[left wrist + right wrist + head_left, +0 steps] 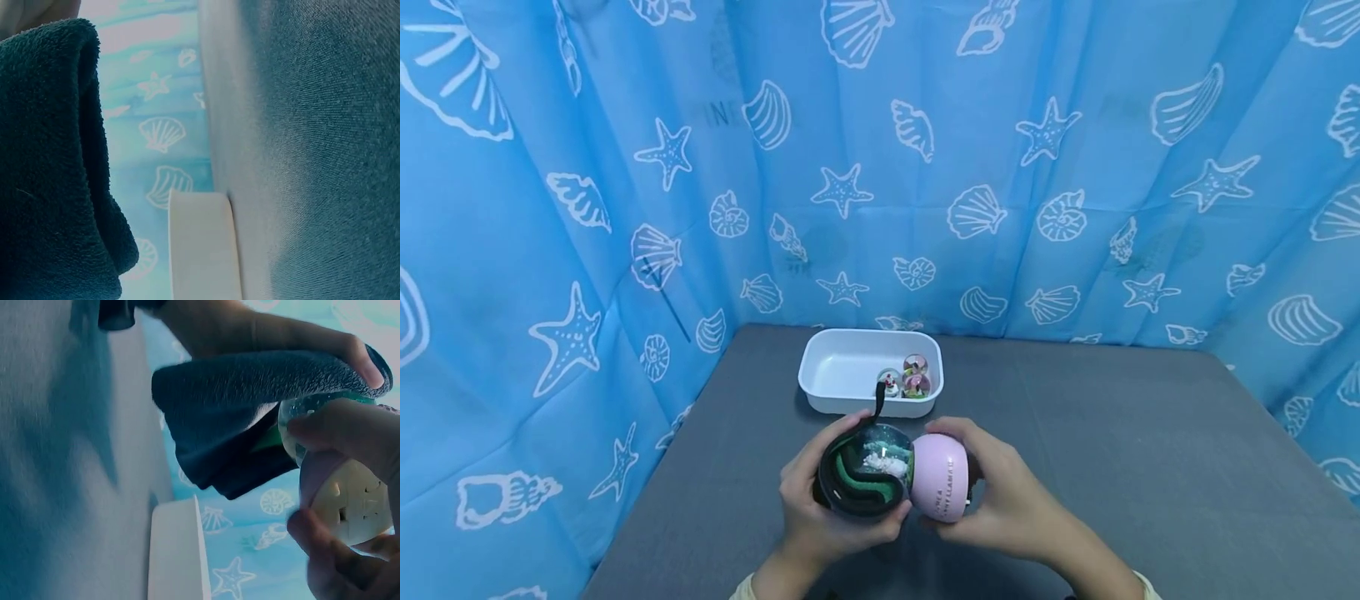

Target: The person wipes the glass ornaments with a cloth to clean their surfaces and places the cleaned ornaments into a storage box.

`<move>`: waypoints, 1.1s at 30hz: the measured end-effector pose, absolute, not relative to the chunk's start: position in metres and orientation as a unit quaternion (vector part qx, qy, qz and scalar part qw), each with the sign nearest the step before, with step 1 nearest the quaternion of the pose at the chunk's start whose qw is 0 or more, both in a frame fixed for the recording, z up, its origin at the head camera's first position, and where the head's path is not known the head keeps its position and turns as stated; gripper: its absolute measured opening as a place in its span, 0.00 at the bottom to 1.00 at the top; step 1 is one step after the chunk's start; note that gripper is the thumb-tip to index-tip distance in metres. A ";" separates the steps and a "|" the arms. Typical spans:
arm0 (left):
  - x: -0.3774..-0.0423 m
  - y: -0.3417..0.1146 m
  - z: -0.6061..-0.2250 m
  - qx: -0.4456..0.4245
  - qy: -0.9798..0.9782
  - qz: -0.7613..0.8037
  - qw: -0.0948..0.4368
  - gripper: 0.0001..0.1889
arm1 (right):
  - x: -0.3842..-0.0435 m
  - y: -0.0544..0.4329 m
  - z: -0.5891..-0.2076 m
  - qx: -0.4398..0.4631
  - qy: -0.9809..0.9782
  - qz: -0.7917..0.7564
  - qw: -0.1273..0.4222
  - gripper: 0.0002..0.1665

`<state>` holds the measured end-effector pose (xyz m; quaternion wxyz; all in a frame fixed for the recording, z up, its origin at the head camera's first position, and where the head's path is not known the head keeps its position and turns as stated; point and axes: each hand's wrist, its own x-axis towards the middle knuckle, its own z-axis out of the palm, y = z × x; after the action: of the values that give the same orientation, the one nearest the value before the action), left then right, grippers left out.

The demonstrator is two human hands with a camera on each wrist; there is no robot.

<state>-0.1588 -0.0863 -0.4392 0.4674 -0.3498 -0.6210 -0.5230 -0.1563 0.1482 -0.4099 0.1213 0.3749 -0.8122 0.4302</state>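
A snow globe with a pink base (943,479) lies on its side in the air above the table, its clear dome (886,447) turned to the left. My right hand (1009,498) grips the base between thumb and fingers; pale lettering marks on it are too small to read. The flat cream underside (356,503) shows in the right wrist view. A dark green cloth (850,479) is wrapped over the dome's left part. My left hand (808,510) holds this cloth against the glass, with folds hanging down in the right wrist view.
Behind the hands, a white plastic tub (842,403) stands on the grey-covered table (1150,467). Three small snow globes (916,383) sit at its right end. A blue curtain (880,167) with white seashells and starfish hangs along the back and left.
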 end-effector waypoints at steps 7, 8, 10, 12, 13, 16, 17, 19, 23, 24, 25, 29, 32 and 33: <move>-0.159 -0.086 -0.442 -0.345 -0.618 -0.527 0.471 0.43 | -0.160 0.150 -0.412 0.394 -0.820 0.327 0.256 0.56; -0.159 -0.086 -0.443 -0.343 -0.617 -0.528 0.471 0.43 | -0.161 0.151 -0.412 0.394 -0.820 0.321 0.264 0.56; -0.160 -0.086 -0.444 -0.342 -0.617 -0.529 0.471 0.43 | -0.161 0.151 -0.412 0.399 -0.815 0.313 0.279 0.56; -0.160 -0.086 -0.445 -0.340 -0.619 -0.529 0.472 0.43 | -0.162 0.151 -0.412 0.411 -0.806 0.316 0.287 0.57; -0.160 -0.086 -0.445 -0.337 -0.620 -0.529 0.471 0.43 | -0.162 0.152 -0.412 0.418 -0.800 0.319 0.290 0.57; -0.160 -0.086 -0.446 -0.333 -0.623 -0.530 0.469 0.44 | -0.162 0.152 -0.411 0.439 -0.782 0.327 0.298 0.56; -0.160 -0.086 -0.447 -0.331 -0.625 -0.530 0.468 0.44 | -0.162 0.152 -0.411 0.442 -0.779 0.329 0.301 0.56; -0.160 -0.086 -0.447 -0.327 -0.630 -0.531 0.464 0.43 | -0.162 0.152 -0.411 0.444 -0.770 0.346 0.300 0.54; -0.160 -0.088 -0.449 -0.322 -0.637 -0.533 0.454 0.44 | -0.162 0.150 -0.414 0.430 -0.752 0.420 0.268 0.51; -0.160 -0.089 -0.449 -0.323 -0.635 -0.536 0.452 0.44 | -0.162 0.149 -0.414 0.419 -0.751 0.448 0.245 0.50; -0.160 -0.089 -0.449 -0.324 -0.635 -0.538 0.450 0.44 | -0.162 0.149 -0.415 0.407 -0.750 0.475 0.217 0.48; -0.159 -0.088 -0.446 -0.334 -0.632 -0.537 0.447 0.44 | -0.162 0.148 -0.417 0.319 -0.733 0.600 0.031 0.30; -0.158 -0.085 -0.444 -0.339 -0.636 -0.517 0.462 0.46 | -0.165 0.149 -0.415 0.253 -0.664 0.687 -0.154 0.19; -0.158 -0.085 -0.444 -0.340 -0.636 -0.510 0.468 0.47 | -0.166 0.150 -0.414 0.236 -0.637 0.704 -0.205 0.20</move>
<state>-0.1583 -0.0847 -0.4439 0.4684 -0.3401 -0.6361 -0.5102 -0.1658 0.1502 -0.4141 -0.2051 0.2357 -0.6374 0.7043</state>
